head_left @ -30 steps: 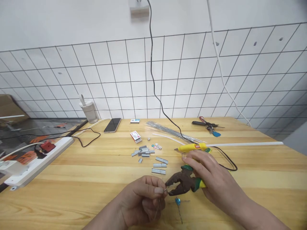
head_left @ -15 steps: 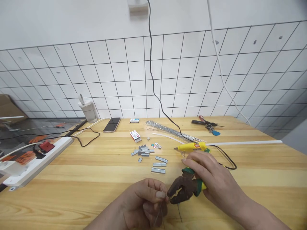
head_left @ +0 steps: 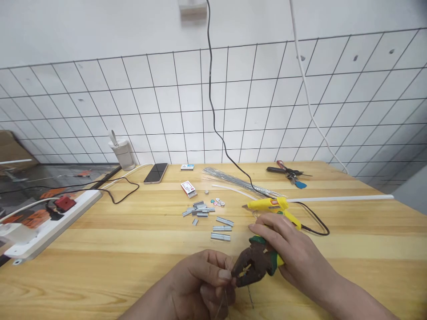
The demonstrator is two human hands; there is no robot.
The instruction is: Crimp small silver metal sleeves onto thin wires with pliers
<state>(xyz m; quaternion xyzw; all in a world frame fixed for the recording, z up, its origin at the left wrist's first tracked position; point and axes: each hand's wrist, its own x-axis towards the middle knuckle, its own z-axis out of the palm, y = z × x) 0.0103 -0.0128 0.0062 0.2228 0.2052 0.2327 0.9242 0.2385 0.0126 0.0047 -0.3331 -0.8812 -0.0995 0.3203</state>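
The step in hand looks like working a thin wire with pliers, low over the near part of the tabletop. The left hand is closed to a pinch, thumb against forefinger with the other fingers curled beneath, and strands of the wire stick out above and below that grip. The right hand is wrapped around the green and yellow handles, its fingers bent over them, and brings the tool's dark, rusty nose right up to the left fingertips. The jaws show a gap toward their middle (whether the tips actually bite the wire is too small to tell). A short piece of twisted wire shows just beside the nose, its upper end hidden behind the tool. As I judge it, the next move calls for a firm, steady pinch on the left and a careful squeeze or turn on the right, keeping skin out from between the tips. Beyond the hands, metal strips lie near the middle, and a yellow glue gun rests just past the right knuckles.
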